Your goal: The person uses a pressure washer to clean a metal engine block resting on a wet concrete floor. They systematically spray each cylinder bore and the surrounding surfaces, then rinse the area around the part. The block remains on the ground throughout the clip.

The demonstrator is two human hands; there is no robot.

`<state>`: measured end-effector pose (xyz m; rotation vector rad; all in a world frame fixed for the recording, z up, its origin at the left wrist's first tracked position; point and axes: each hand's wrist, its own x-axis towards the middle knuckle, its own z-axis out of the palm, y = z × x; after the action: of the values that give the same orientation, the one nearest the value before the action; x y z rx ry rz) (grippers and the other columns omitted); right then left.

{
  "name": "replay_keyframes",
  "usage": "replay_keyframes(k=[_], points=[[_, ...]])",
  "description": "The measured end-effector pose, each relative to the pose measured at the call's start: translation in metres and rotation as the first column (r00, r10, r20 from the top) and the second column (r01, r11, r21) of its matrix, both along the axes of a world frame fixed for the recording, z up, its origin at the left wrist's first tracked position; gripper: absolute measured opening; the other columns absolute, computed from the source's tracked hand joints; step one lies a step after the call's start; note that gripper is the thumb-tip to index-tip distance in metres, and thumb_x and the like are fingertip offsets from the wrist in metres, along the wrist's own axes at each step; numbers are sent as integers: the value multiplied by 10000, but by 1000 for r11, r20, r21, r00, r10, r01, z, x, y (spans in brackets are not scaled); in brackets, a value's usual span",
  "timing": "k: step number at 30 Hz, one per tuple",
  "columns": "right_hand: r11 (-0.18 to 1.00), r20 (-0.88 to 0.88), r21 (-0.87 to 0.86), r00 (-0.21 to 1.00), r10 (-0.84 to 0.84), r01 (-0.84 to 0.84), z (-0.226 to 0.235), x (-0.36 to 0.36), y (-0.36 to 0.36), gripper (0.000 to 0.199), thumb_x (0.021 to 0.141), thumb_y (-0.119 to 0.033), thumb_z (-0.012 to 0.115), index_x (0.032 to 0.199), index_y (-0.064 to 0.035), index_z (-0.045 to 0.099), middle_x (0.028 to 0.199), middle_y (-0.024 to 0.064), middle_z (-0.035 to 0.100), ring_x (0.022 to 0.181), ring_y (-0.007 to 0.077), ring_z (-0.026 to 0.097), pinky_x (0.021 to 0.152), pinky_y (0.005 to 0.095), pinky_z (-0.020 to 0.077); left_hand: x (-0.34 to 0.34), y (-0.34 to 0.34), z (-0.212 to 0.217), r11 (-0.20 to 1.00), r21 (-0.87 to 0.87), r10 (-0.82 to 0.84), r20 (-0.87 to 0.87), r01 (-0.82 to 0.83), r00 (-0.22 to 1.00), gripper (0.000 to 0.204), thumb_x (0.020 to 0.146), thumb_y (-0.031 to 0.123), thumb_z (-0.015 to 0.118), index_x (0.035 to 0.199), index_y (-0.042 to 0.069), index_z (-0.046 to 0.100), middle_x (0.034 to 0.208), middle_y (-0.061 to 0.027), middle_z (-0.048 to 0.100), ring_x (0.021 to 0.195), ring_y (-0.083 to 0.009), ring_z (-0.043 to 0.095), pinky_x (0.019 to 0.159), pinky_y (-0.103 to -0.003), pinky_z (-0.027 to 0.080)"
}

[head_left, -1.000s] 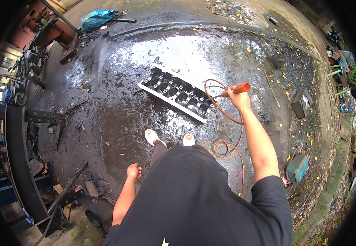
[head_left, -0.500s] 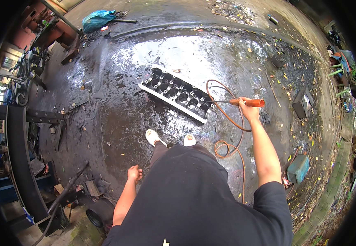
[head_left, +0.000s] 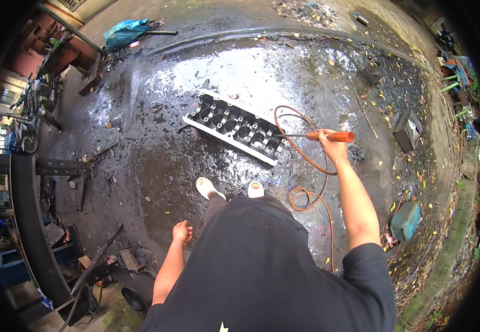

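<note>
Orange handle (head_left: 342, 136) in the right hand (head_left: 333, 146), fingers wrapped round the grip, arm reaching forward, elbow nearly straight. Thin dark lance (head_left: 298, 135) points left from it; its tip at the right end of the engine block (head_left: 232, 128), contact cannot be told. Left hand (head_left: 182, 232) low, elbow bent, fingers curled inward; how tightly, cannot tell.

Block: long, metal, pale rim, row of rounded dark hollows; lies slantwise on the floor (head_left: 168, 166), ahead of white footwear (head_left: 203, 186). Orange-brown hose (head_left: 331, 238) forms a large loop and a small coil.

Floor dark, wet, glossy; yellow leaves scattered right. Left: black steel beam (head_left: 32, 221), motorcycle (head_left: 28, 135). Upper left, crumpled blue bag (head_left: 125, 35). Right, greenish-blue container (head_left: 406, 220).
</note>
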<state>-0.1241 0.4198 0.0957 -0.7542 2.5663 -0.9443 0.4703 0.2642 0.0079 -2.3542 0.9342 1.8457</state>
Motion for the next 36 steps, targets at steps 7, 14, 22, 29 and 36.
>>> replay_keyframes(k=[7, 14, 22, 29, 36], points=[[993, 7, 99, 998, 65, -66, 5, -7, -15, 316, 844, -400, 568, 1017, -160, 678, 965, 117, 680, 952, 287, 639, 829, 395, 487, 2, -1, 0, 1000, 2, 2, 5, -2, 1000, 227, 944, 276, 465, 1068, 102, 541, 690, -9, 598, 472, -84, 493, 407, -250, 431], [980, 58, 144, 990, 127, -134, 34, 0, -39, 276, 875, -385, 516, 955, -203, 707, 949, 45, 694, 911, 256, 653, 817, 385, 495, 0, -5, 5, 1000, -12, 3, 20, -3, 1000, 229, 945, 277, 463, 1071, 108, 550, 694, -6, 598, 481, -83, 492, 417, -248, 434], [983, 38, 156, 995, 94, -99, 21, -4, -39, 266, 863, -395, 532, 978, -219, 696, 965, 84, 684, 935, 283, 642, 832, 397, 488, 1, 0, 1, 1000, 4, 12, 20, -12, 1000, 244, 947, 277, 459, 1101, 104, 538, 701, -7, 599, 478, -81, 486, 407, -245, 433], [982, 42, 155, 994, 105, -110, 12, -7, -38, 282, 852, -404, 546, 1002, -207, 681, 977, 101, 678, 951, 297, 636, 839, 404, 485, -4, 1, 2, 1000, 6, 22, 3, -22, 1000, 250, 951, 268, 456, 1109, 90, 530, 694, -16, 594, 460, -83, 482, 372, -236, 416], [966, 53, 134, 975, 215, -221, 17, -19, -63, 238, 848, -344, 565, 947, -169, 691, 913, 62, 693, 899, 230, 655, 800, 360, 497, -4, -3, 3, 1000, -5, -14, -1, 14, 1000, 248, 949, 279, 459, 1102, 96, 529, 696, -13, 595, 478, -83, 491, 397, -254, 428]])
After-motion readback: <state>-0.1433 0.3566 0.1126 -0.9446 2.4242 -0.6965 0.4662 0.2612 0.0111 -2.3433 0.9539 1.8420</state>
